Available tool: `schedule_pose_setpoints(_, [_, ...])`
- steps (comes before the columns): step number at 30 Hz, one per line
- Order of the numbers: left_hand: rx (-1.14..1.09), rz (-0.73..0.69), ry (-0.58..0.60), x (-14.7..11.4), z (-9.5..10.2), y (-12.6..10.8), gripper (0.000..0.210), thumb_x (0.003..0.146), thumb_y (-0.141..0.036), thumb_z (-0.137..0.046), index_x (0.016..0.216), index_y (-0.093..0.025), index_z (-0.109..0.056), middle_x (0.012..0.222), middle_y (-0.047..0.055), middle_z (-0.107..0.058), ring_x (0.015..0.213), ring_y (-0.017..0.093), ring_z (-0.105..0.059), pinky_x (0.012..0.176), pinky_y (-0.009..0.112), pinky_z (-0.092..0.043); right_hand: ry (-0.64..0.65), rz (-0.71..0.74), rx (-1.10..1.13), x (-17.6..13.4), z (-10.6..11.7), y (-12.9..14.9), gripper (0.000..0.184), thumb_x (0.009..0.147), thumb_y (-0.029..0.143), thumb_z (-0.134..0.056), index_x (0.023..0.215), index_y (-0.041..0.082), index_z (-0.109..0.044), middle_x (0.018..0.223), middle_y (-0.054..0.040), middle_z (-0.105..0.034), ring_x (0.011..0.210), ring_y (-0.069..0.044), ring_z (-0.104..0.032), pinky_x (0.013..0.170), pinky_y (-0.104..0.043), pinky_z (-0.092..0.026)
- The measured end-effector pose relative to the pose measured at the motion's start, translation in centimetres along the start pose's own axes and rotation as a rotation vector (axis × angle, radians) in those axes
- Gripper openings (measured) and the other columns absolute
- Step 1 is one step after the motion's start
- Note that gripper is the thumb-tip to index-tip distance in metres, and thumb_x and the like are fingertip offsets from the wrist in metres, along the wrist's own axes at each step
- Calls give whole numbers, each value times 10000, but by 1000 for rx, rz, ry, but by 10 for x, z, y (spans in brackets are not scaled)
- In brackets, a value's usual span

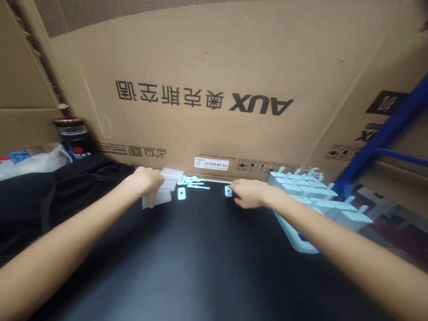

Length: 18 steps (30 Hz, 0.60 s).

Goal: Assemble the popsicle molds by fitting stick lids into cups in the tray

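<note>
My left hand (148, 182) is at the left of the table, its fingers curled down over a translucent white plastic case (161, 198). Two more such cases, among them an upper one (172, 174), lie just beyond, partly overlapping. Farther right, my right hand (249, 192) pinches the edge of a small light blue plate (228, 191) with a square hole. A matching blue plate (181, 193) lies flat between my hands. Behind it are several thin light blue sticks (197, 183) in a loose pile. Some fingertips on both hands are hidden.
A light blue ice pop mould (301, 243) with several upright handles stands right, partly behind my right forearm. A big cardboard box (207, 133) walls off the table's back. Black fabric (67, 196) and a dark jar (75, 138) are left; a blue metal frame (384, 133) rises right.
</note>
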<state>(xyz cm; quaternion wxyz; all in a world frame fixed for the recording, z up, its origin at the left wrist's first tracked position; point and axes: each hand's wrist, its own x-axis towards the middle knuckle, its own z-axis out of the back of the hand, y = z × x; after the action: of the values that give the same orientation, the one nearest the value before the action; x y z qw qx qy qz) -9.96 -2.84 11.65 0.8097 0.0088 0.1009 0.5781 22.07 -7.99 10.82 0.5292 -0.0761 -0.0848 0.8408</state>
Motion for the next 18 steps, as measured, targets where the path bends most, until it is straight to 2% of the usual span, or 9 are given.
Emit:
schedule_pose_setpoints(2, [54, -11, 78, -2, 3, -10, 536, 402, -554, -890, 812, -224, -786, 801, 131, -728, 865, 363, -695, 783, 407, -507, -2, 57, 19, 6, -19, 16, 218, 853, 270, -619, 1013, 153, -708, 1071, -139, -713, 958, -259, -678, 782, -346, -539])
schedule_pose_setpoints(5, [65, -133, 160, -6, 5, -28, 530, 422, -574, -865, 790, -205, -768, 774, 111, -727, 769, 308, -686, 697, 346, -486, -55, 72, 46, 0, -45, 19, 331, 979, 371, -453, 1067, 135, -669, 1113, -165, -678, 1043, -294, -640, 870, -424, -532])
schedule_pose_setpoints(8, [-9, -275, 267, -5, -1, -39, 493, 567, -656, -755, 737, -193, -733, 646, 76, -698, 629, 247, -646, 595, 308, -441, -220, 96, 145, -17, -69, 13, 300, 1007, 306, -376, 1098, 153, -618, 1132, -144, -647, 1072, -264, -611, 903, -417, -519])
schedule_pose_setpoints(11, [-181, -375, 300, 0, -9, -49, 386, 690, -586, -675, 698, -200, -676, 546, 28, -657, 524, 199, -598, 528, 282, -394, -406, 121, 314, -34, -86, 9, 195, 987, 234, -401, 1019, 185, -587, 1060, -102, -644, 972, -202, -625, 847, -343, -521])
schedule_pose_setpoints(13, [-396, -447, 319, 3, -15, -59, 294, 727, -490, -666, 762, -199, -645, 578, 6, -672, 539, 182, -614, 535, 268, -403, -433, 121, 359, -40, -90, 8, 128, 958, 230, -450, 997, 196, -568, 987, -80, -650, 886, -188, -631, 776, -323, -518])
schedule_pose_setpoints(15, [-737, -547, 346, 6, -25, -73, 263, 759, -421, -658, 881, -192, -616, 716, 17, -717, 642, 179, -664, 591, 263, -449, -431, 134, 377, -43, -90, 9, 129, 913, 199, -493, 1022, 197, -561, 966, -69, -661, 858, -187, -640, 747, -318, -510])
schedule_pose_setpoints(18, [-1355, -615, 308, 8, -47, -97, 397, 774, -419, -667, 1063, -172, -550, 958, 93, -719, 874, 218, -691, 717, 305, -512, -462, 110, 486, -44, -85, 14, 194, 860, 158, -518, 1041, 198, -572, 931, -49, -672, 783, -165, -639, 708, -301, -501])
